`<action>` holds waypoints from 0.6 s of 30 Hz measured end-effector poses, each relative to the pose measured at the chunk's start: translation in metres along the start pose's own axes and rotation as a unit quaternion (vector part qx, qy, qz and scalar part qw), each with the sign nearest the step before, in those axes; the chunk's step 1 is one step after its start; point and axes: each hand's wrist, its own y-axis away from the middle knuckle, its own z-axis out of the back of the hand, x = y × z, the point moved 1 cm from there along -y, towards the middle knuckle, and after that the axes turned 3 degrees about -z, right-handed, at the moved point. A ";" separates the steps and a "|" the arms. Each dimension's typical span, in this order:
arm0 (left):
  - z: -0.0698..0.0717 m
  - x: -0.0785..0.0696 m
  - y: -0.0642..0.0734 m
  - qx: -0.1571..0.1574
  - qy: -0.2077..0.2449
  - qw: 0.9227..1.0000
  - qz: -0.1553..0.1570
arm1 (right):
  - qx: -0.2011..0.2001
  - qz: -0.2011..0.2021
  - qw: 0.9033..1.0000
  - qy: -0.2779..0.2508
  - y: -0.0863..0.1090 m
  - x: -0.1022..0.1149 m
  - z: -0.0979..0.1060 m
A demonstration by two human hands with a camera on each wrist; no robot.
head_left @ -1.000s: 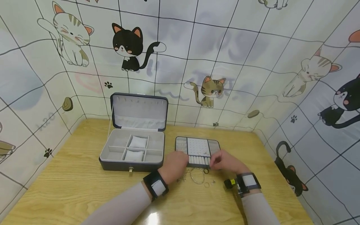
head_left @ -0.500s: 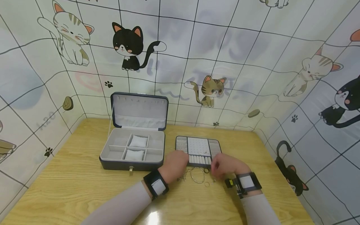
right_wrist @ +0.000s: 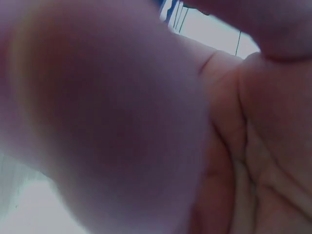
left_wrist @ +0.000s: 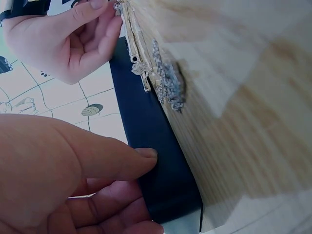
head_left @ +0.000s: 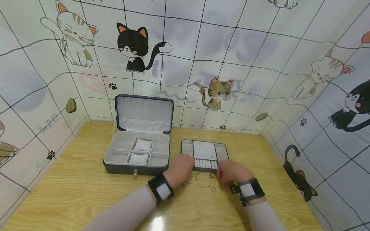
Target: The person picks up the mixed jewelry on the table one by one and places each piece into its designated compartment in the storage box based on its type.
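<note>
My left hand [head_left: 180, 168] grips the front left corner of a flat jewelry tray [head_left: 202, 149]. In the left wrist view its thumb lies on the tray's dark side [left_wrist: 173, 187], with the other fingers curled behind. At the tray's front right corner is my right hand [head_left: 232, 173], its thumb and fingers pinched together. A small shiny piece, apparently an earring [left_wrist: 117, 6], shows at those fingertips in the left wrist view. Between the hands lie a thin bangle [head_left: 210, 181], a chain [head_left: 189, 179], a dark ring [head_left: 212, 177] and a thin ring [head_left: 213, 191]. Blurred fingers fill the right wrist view.
An open jewelry box [head_left: 136, 169] stands to the left, its lid [head_left: 144, 112] upright at the back. Two white cushions [head_left: 143, 145] sit in its compartments. A cat-printed curtain [head_left: 179, 48] surrounds the wooden table [head_left: 72, 186].
My right hand has moved down from the tray's right side to the table in front of it. The small piece lying there is no longer visible in the head view. My left hand stays put.
</note>
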 end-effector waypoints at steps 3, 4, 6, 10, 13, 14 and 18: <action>0.000 0.000 -0.001 0.003 -0.001 1.000 0.003 | 0.005 -0.003 1.000 0.004 0.000 0.002 -0.002; 0.000 0.000 -0.001 0.005 -0.001 1.000 0.003 | 0.007 -0.003 1.000 0.005 0.000 0.003 -0.003; 0.000 -0.001 -0.001 0.011 -0.001 1.000 0.005 | 0.011 0.002 1.000 0.008 0.000 0.006 -0.004; 0.000 -0.001 -0.002 0.019 -0.004 1.000 0.007 | 0.013 0.008 1.000 0.018 -0.001 0.010 -0.005; -0.001 -0.002 -0.002 0.025 -0.006 1.000 0.010 | 0.014 0.004 1.000 0.025 -0.002 0.012 -0.006; -0.001 -0.002 -0.002 0.027 -0.005 1.000 0.011 | 0.013 0.003 1.000 0.027 -0.002 0.012 -0.006; -0.002 -0.002 -0.003 0.028 -0.005 1.000 0.012 | 0.012 -0.005 0.999 0.030 -0.003 0.012 -0.007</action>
